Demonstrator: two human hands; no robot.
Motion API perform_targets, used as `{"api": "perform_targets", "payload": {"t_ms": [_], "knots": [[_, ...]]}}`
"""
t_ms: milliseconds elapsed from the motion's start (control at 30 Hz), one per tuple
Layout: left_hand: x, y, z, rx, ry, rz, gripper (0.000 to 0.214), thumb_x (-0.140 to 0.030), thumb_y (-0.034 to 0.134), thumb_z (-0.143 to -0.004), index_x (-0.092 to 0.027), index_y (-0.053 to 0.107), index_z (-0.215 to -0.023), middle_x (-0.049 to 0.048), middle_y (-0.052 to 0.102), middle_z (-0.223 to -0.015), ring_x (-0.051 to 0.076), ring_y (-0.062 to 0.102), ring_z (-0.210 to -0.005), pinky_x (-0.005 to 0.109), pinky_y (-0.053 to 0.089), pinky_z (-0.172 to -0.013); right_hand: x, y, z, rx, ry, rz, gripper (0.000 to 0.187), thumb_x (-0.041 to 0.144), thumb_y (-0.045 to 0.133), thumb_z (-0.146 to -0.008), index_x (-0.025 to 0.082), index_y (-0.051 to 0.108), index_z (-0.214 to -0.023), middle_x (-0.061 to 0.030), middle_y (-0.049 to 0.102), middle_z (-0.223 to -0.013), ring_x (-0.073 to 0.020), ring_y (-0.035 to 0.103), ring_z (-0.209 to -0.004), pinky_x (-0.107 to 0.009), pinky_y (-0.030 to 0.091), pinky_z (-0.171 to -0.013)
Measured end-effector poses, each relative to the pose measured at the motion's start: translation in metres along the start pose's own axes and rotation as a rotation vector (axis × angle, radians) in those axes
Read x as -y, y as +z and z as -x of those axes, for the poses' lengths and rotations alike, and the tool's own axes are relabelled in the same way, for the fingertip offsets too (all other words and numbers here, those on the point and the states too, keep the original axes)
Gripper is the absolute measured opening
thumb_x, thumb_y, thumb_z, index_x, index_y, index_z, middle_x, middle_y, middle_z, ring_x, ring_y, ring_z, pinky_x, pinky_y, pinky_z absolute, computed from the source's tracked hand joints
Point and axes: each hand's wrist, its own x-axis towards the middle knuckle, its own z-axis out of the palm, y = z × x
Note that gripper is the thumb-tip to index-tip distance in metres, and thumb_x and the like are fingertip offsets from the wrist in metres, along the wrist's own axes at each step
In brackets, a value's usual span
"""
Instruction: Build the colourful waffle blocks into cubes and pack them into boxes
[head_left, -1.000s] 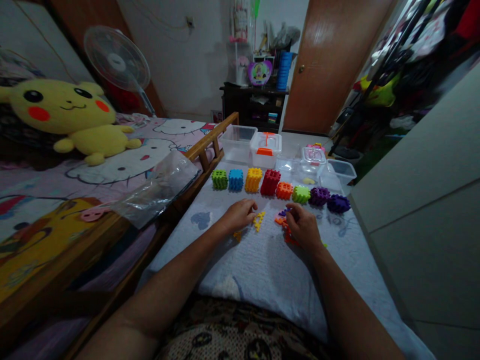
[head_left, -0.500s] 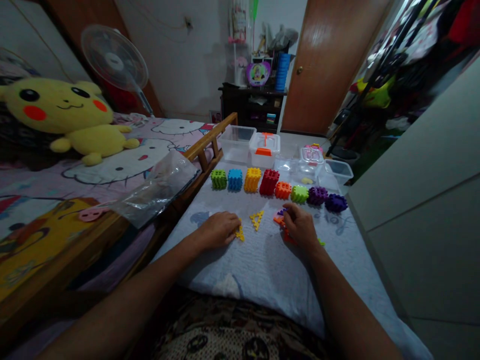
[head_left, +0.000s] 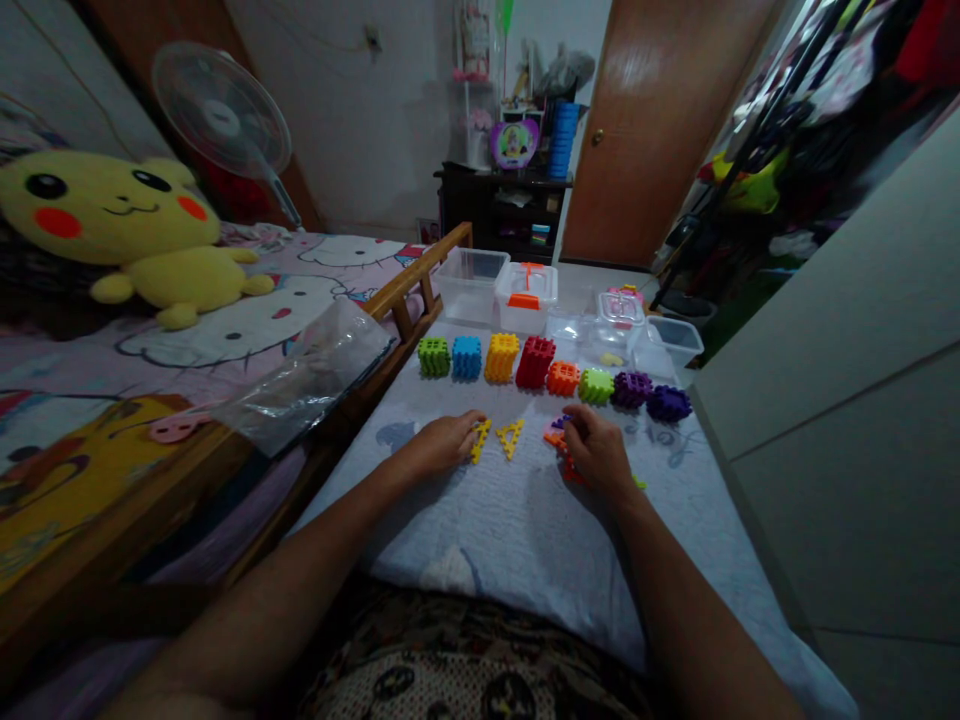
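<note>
My left hand [head_left: 448, 442] is closed around the edge of a yellow triangular building piece [head_left: 481, 441], tilted up off the cloth. Just right of it, a second yellow triangular piece [head_left: 510, 438] lies flat. My right hand [head_left: 598, 452] has its fingers curled down over a small group of loose pieces: a purple one [head_left: 561, 423], an orange one [head_left: 555, 440] and a red one [head_left: 572, 471]. The fingertips are partly hidden, so what they pinch is unclear. A bit of a green piece [head_left: 639, 482] shows beside the right wrist.
Beyond my hands runs a row of stacked pieces by colour, from green [head_left: 433, 358] through yellow [head_left: 502, 358] and red [head_left: 535, 364] to dark purple [head_left: 669, 404]. Behind stand clear plastic boxes [head_left: 471, 285]. A wooden bed rail [head_left: 409, 290] borders the left side.
My left hand has raised and turned the yellow triangular piece slightly, showing more of it. My right hand stays over the loose pieces. The whole view has shifted slightly.
</note>
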Motion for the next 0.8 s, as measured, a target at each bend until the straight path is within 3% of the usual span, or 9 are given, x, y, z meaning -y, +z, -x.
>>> {"api": "perform_targets", "payload": {"t_ms": [100, 200, 367, 500, 667, 800], "knots": [[-0.001, 0.004, -0.002, -0.033, -0.082, -0.186, 0.031, -0.029, 0.043, -0.096, -0.018, 0.059, -0.120, 0.0136, 0.068, -0.107, 0.026, 0.065, -0.094, 0.035, 0.046, -0.081, -0.001, 0.000, 0.000, -0.003, -0.009, 0.002, 0.023, 0.026, 0.050, -0.085, 0.015, 0.067, -0.096, -0.0034, 0.066, -0.070, -0.0151, 0.056, -0.059, -0.027, 0.042, -0.062], [0.000, 0.003, 0.001, -0.088, -0.069, -0.286, 0.031, -0.034, 0.048, -0.094, -0.016, 0.061, -0.116, 0.0152, 0.063, -0.110, 0.028, 0.060, -0.101, 0.039, 0.045, -0.088, -0.002, 0.000, 0.000, 0.003, -0.018, 0.001, 0.023, 0.025, 0.049, -0.085, 0.015, 0.067, -0.096, -0.0041, 0.067, -0.072, -0.0156, 0.057, -0.060, -0.027, 0.042, -0.063], [0.006, -0.005, 0.008, 0.018, 0.121, -0.168, 0.045, -0.032, 0.065, -0.082, -0.019, 0.056, -0.124, 0.0104, 0.058, -0.119, 0.025, 0.054, -0.113, 0.034, 0.041, -0.099, -0.002, 0.001, 0.001, 0.008, -0.024, -0.008, 0.024, 0.024, 0.049, -0.085, 0.015, 0.068, -0.097, -0.0054, 0.069, -0.076, -0.0160, 0.059, -0.062, -0.027, 0.044, -0.064], [0.009, -0.008, 0.004, 0.085, 0.178, -0.102, 0.048, -0.015, 0.059, -0.082, -0.021, 0.054, -0.129, 0.0091, 0.058, -0.120, 0.021, 0.054, -0.113, 0.031, 0.041, -0.100, -0.001, 0.000, 0.000, 0.012, -0.026, -0.006, 0.023, 0.025, 0.050, -0.085, 0.015, 0.068, -0.095, -0.0058, 0.069, -0.075, -0.0159, 0.058, -0.061, -0.028, 0.043, -0.063], [0.009, -0.010, -0.007, 0.135, 0.196, -0.079, 0.043, -0.014, 0.055, -0.086, -0.025, 0.058, -0.127, 0.0081, 0.060, -0.106, 0.021, 0.058, -0.100, 0.030, 0.046, -0.089, 0.001, -0.001, 0.000, 0.014, -0.030, -0.008, 0.023, 0.025, 0.049, -0.085, 0.015, 0.068, -0.094, -0.0052, 0.068, -0.073, -0.0159, 0.058, -0.059, -0.028, 0.043, -0.062], [0.008, -0.014, -0.007, 0.140, 0.217, -0.066, 0.042, -0.012, 0.056, -0.082, -0.023, 0.061, -0.122, 0.0073, 0.059, -0.106, 0.021, 0.058, -0.101, 0.029, 0.046, -0.089, -0.001, 0.000, 0.000, 0.014, -0.035, -0.009, 0.022, 0.025, 0.049, -0.085, 0.016, 0.068, -0.094, -0.0050, 0.069, -0.074, -0.0161, 0.059, -0.061, -0.027, 0.043, -0.062]]}}
